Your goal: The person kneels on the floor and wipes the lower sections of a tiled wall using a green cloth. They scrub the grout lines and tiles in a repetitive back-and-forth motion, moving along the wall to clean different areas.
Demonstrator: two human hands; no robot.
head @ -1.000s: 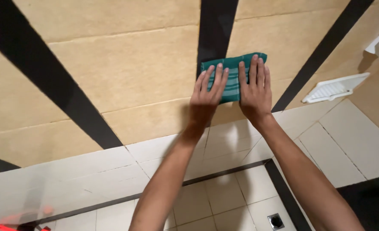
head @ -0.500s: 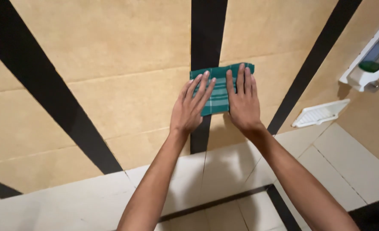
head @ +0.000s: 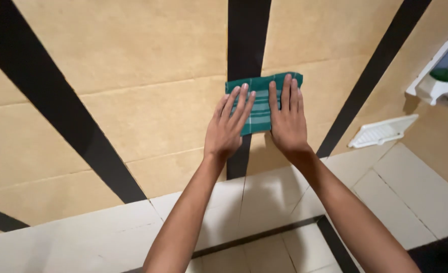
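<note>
A folded green checked cloth (head: 259, 98) lies flat against the tan tiled wall (head: 133, 60), over a vertical black stripe (head: 246, 35). My left hand (head: 229, 126) presses on the cloth's lower left part, fingers together and pointing up. My right hand (head: 286, 119) presses flat on its right part, fingertips near the cloth's top edge. Both palms rest on the cloth without gripping it.
Slanted black stripes (head: 57, 101) cross the wall left and right. A white soap dish (head: 383, 131) is fixed to the wall at right, with a white soap dispenser (head: 443, 68) above it. A white tiled ledge (head: 264, 202) runs below the wall.
Both hands have slid the cloth up and to the left along the wall, onto the vertical black stripe. The view has shifted, bringing the dispenser into sight.
</note>
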